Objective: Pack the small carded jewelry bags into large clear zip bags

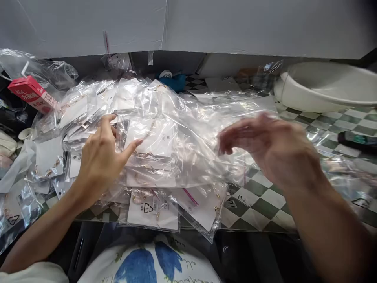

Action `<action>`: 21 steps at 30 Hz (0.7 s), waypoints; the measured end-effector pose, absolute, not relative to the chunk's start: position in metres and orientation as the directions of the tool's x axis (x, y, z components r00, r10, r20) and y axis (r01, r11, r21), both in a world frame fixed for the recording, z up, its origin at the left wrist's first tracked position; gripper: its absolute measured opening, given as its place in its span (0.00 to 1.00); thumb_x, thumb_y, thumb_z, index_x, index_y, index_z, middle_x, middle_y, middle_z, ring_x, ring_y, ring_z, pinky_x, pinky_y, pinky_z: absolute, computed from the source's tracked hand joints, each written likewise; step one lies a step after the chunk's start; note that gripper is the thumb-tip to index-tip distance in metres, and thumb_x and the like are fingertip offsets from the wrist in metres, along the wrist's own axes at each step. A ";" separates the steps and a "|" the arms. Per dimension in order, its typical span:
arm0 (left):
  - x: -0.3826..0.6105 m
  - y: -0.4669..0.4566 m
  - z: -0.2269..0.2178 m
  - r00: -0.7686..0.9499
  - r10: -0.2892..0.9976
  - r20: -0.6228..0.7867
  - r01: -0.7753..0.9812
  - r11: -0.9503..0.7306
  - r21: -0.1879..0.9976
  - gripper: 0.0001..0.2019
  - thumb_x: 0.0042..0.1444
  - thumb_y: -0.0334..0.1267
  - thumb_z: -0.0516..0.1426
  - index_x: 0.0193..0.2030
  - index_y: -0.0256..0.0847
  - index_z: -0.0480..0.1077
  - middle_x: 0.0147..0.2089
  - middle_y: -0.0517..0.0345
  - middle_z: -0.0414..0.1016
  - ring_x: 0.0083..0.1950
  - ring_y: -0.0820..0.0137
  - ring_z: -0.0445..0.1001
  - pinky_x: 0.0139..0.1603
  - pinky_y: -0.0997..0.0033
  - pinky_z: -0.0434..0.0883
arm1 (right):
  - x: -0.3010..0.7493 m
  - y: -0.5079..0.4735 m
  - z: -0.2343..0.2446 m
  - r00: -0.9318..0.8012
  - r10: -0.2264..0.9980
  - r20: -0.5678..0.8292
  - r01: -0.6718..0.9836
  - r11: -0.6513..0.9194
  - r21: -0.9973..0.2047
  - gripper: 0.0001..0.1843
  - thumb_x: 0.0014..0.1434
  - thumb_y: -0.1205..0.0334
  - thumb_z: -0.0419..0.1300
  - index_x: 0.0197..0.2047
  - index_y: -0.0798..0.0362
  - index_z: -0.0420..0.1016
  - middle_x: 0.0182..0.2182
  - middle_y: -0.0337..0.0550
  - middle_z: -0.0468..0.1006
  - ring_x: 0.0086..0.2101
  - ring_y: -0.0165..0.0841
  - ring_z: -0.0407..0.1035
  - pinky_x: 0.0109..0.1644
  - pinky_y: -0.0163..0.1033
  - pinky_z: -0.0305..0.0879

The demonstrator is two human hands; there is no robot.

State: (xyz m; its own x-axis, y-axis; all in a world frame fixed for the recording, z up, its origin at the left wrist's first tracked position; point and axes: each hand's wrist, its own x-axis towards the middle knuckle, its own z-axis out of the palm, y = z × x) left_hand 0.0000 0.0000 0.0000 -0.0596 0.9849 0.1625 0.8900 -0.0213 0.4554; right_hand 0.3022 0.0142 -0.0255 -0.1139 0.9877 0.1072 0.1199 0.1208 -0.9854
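Note:
My left hand (103,149) rests on a heap of clear plastic bags, thumb and fingers apart, beside a bagged white jewellery card (151,137) with a fine gold chain on it. To the right, my right hand (273,145) is blurred by motion above the clear plastic bags (200,149); its fingers are bent, and whether they hold anything does not show. Nearer me lie a bagged card (153,212) with a recycling mark and another bagged card (200,200) with a pink strip, both with small gold pieces.
A pink drink carton (32,94) with a straw leans at the left. A large white basin (326,86) stands at the back right on the checkered tabletop (259,196). A dark bottle-like object (356,139) lies at the right. A grey panel (188,27) closes off the back.

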 end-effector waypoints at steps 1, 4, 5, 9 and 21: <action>-0.001 0.000 -0.001 -0.059 0.985 0.160 0.886 -0.023 0.463 0.42 0.55 0.52 0.69 0.69 0.30 0.62 0.39 0.50 0.73 0.37 0.56 0.74 0.41 0.56 0.73 | 0.305 0.012 -0.025 -0.061 0.996 0.068 0.087 0.073 -0.994 0.28 0.68 0.36 0.57 0.32 0.50 0.84 0.30 0.50 0.81 0.31 0.36 0.75 0.34 0.45 0.69; -0.005 0.000 -0.005 -0.062 0.983 0.175 0.861 -0.036 0.507 0.43 0.53 0.50 0.71 0.70 0.33 0.62 0.37 0.53 0.73 0.34 0.61 0.73 0.34 0.64 0.70 | 0.312 0.005 -0.022 -0.017 1.000 -0.018 0.050 -0.017 -0.999 0.30 0.59 0.29 0.60 0.31 0.48 0.85 0.28 0.52 0.81 0.28 0.38 0.75 0.33 0.46 0.69; -0.007 -0.001 -0.005 -0.068 0.982 0.178 0.849 -0.036 0.527 0.43 0.51 0.50 0.72 0.69 0.34 0.63 0.36 0.55 0.72 0.33 0.63 0.72 0.32 0.65 0.69 | 0.312 0.004 -0.021 -0.076 0.996 -0.054 0.034 -0.052 -0.998 0.32 0.56 0.26 0.60 0.32 0.47 0.86 0.28 0.52 0.81 0.28 0.40 0.75 0.32 0.47 0.70; -0.013 -0.001 -0.003 -0.041 0.991 0.129 0.827 -0.039 0.560 0.28 0.48 0.50 0.74 0.50 0.38 0.73 0.28 0.63 0.65 0.28 0.68 0.65 0.27 0.68 0.62 | 0.294 0.001 -0.025 -0.270 0.952 -0.147 0.132 -0.115 -0.985 0.31 0.52 0.26 0.65 0.39 0.45 0.87 0.35 0.49 0.84 0.33 0.41 0.79 0.35 0.47 0.76; -0.003 -0.009 -0.009 0.077 0.982 0.170 0.835 -0.157 0.527 0.04 0.72 0.39 0.53 0.49 0.45 0.67 0.42 0.54 0.75 0.36 0.65 0.74 0.32 0.68 0.64 | 0.245 0.006 -0.041 -0.325 0.940 -0.101 0.087 -0.077 -0.993 0.16 0.52 0.59 0.77 0.43 0.51 0.84 0.37 0.41 0.84 0.35 0.32 0.80 0.44 0.37 0.82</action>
State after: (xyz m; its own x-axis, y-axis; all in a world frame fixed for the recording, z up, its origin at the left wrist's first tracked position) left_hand -0.0033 -0.0092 -0.0091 0.0771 0.9824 0.1702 0.8351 -0.1569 0.5272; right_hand 0.2452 0.0064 -0.0406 -0.3249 0.9403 -0.1011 0.0870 -0.0767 -0.9933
